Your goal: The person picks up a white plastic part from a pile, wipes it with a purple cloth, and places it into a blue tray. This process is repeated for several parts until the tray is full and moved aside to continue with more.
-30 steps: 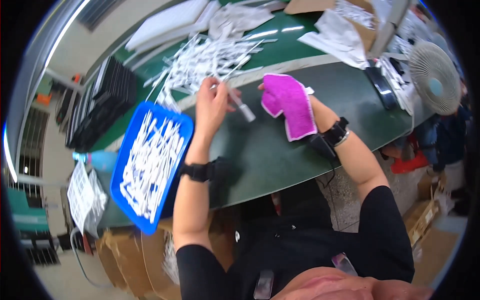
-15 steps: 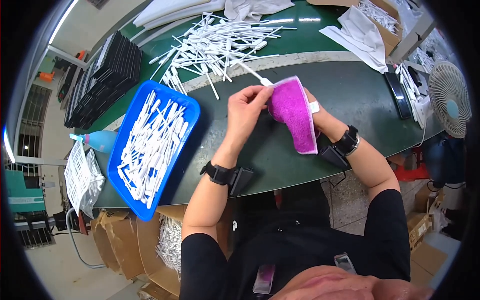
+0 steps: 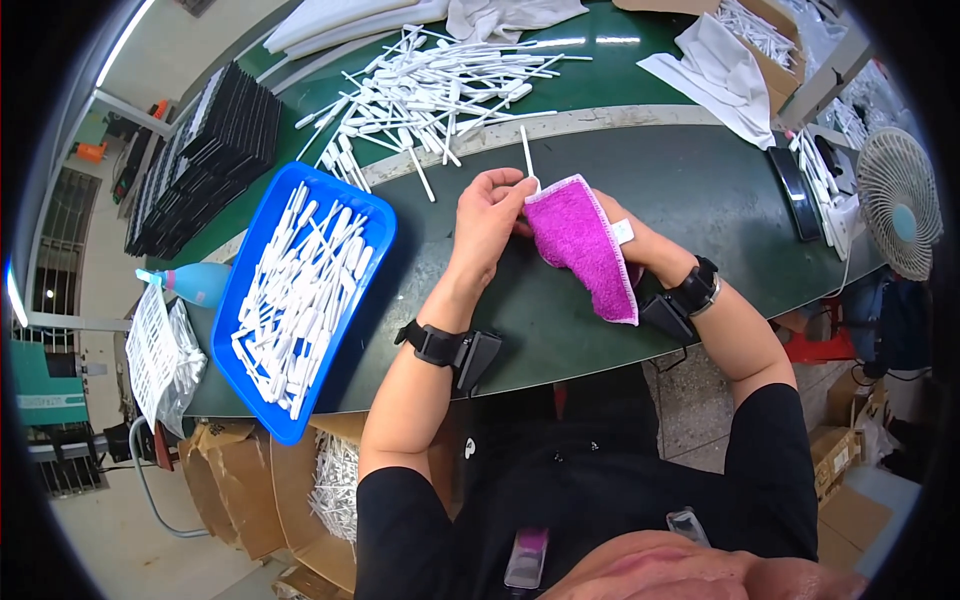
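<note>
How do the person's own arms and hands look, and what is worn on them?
Short black sleeves leave both forearms bare. The left hand is ungloved; its wrist has a black strap with a black box-like module. The right wrist carries a similar set, plus a silvery band. Magenta cloth hides part of the right hand.

magenta cloth — white-edged, draped | white stick — slim, lower end perhaps inside cloth

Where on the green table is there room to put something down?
Bare table: between the right hand and black slab; also, narrower, between the blue tray and left hand. It's crowded under the loose white swabs and inside the tray.
</note>
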`<state>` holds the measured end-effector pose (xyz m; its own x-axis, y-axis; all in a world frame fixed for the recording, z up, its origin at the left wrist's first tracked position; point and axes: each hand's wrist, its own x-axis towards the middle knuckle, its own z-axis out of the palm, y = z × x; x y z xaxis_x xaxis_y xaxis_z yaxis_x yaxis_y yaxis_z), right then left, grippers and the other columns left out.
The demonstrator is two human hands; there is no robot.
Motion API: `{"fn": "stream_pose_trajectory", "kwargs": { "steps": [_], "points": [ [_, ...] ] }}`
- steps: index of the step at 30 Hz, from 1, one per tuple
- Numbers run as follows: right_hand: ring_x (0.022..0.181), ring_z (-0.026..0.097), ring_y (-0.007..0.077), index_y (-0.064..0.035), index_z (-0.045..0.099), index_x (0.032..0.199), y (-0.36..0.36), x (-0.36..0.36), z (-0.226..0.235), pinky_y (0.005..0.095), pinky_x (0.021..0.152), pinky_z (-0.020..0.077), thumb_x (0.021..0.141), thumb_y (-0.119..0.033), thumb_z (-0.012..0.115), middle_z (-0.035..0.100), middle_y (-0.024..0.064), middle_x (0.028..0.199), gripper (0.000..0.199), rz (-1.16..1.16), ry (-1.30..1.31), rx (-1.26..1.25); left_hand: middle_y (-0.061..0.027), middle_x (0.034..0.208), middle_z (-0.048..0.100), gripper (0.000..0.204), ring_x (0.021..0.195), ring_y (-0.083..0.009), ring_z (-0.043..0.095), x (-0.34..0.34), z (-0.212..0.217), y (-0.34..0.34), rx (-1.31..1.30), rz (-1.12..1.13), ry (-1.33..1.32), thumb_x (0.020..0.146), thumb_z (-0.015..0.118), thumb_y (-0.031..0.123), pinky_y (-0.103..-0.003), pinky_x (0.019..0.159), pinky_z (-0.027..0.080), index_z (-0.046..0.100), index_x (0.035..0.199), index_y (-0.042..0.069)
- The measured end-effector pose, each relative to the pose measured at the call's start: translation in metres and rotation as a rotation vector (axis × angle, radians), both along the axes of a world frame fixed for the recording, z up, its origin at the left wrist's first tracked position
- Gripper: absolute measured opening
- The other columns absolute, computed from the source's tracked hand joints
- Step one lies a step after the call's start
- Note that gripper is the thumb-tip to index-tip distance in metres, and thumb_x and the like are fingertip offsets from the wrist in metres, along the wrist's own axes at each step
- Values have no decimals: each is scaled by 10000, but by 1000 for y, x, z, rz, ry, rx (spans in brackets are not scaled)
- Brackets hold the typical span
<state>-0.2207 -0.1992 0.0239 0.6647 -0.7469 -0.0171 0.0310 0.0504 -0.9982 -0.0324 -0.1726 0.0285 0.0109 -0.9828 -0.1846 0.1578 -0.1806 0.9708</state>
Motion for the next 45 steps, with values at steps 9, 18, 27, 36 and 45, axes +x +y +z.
{"fn": "stream_pose_trajectory", "kwargs": {
  "steps": [9,18,27,36,45],
  "points": [
    [913,612,123,-32,579,1167,-11,-3,1,268,798,509,857,-155,674,634,52,1058,346,-1,24,-92,-74,893,677,292,801,-134,655,12,5,0,-27,24,389,931,592,201,-244,671,528,607,1129,-12],
    [915,607,91,-65,582,1191,-20,-8,7,226,756,500,909,-202,605,632,15,1065,314,-178,-13,212,-90,975,676,301,852,-135,662,21,7,3,-64,22,231,937,585,216,-229,681,526,598,1153,6],
    [797,600,71,-79,580,1167,-13,-5,27,219,633,498,948,-276,536,615,-3,940,298,-213,85,95,-78,927,682,303,781,-114,649,25,5,2,-43,41,211,931,592,232,-221,636,505,611,1134,8],
    [758,635,211,-6,506,1216,-25,-7,8,282,633,540,962,-253,505,626,133,922,354,-334,-397,459,-75,932,677,302,772,-112,646,21,4,3,-93,41,183,939,580,234,-223,636,506,601,1140,10],
    [797,646,227,22,515,1176,-32,-15,3,296,681,551,934,-153,547,629,151,942,300,-263,-352,361,-89,991,648,342,820,-140,641,14,2,5,-73,2,321,943,570,216,-263,688,539,557,1206,-2]
  ]
}}
